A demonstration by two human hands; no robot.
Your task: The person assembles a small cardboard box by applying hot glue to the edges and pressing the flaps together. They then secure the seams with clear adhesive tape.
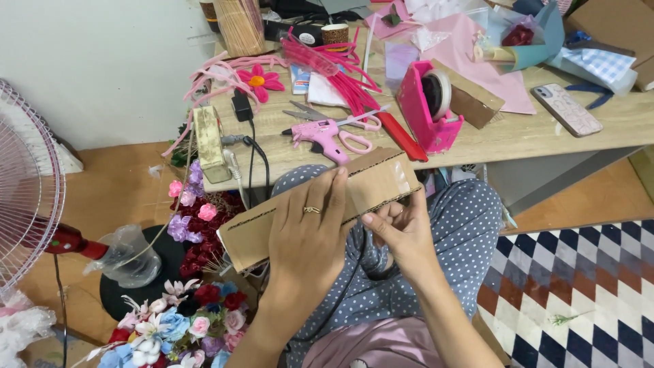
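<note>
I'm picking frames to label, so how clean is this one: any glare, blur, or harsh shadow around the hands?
Head view: even, soft light, no harsh shadows; a pale sheen on the clear tape across the long brown cardboard strip; left hand and right hand sharp; slight wide-angle bending near the white fan at the frame's edge.

Plain off-white wall (102, 61) fills the upper left of the frame, and under it there's an orange-brown wooden floor (116, 184) running down the left side. A light wood-grain counter (545, 133) stretches across the top, pretty cluttered with craft stuff. Lower right has a checkered rug (586, 286) in navy, white and rust squares. At the far left edge you can see part of a pink fan (24, 191) with a wire grille. Lighting is soft and even, no harsh shadows.
</note>
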